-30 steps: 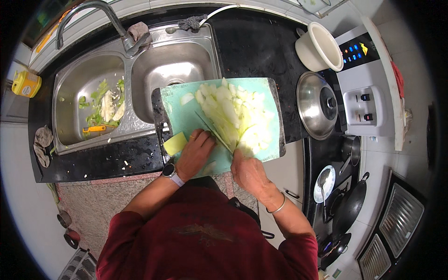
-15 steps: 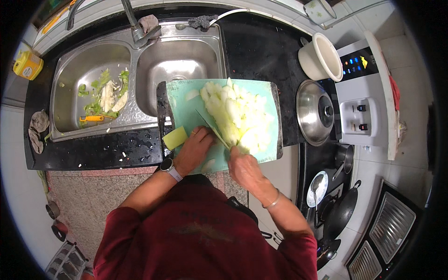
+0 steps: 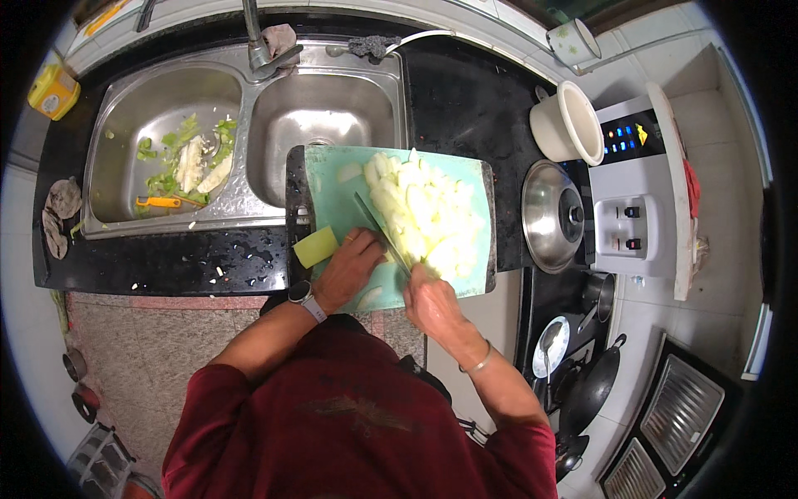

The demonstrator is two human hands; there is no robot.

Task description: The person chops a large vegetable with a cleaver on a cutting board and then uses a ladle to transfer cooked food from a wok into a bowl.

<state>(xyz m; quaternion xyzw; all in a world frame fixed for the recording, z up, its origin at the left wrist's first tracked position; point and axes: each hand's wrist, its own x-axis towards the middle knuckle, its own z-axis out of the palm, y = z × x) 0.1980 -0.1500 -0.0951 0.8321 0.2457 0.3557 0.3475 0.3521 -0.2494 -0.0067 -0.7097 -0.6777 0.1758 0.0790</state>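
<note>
One knife (image 3: 381, 233), clamped in right hand (image 3: 431, 301); left hand (image 3: 349, 268) flat, fingers apart, on one green cutting board (image 3: 332, 179); two sink basins (image 3: 170, 108).

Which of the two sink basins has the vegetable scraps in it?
The left basin, farther from the cutting board. It holds green and pale trimmings; the right basin beside it looks bare.

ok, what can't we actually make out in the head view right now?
- Knife handle: hidden inside the right hand.
- What the left hand presses on the cutting board: covered by its fingers.
- The pale chopped vegetable: pieces too small to identify.
- Sink scraps: too small to identify.
- Pans at the lower right: darkened and bent by the fisheye rim.
</note>
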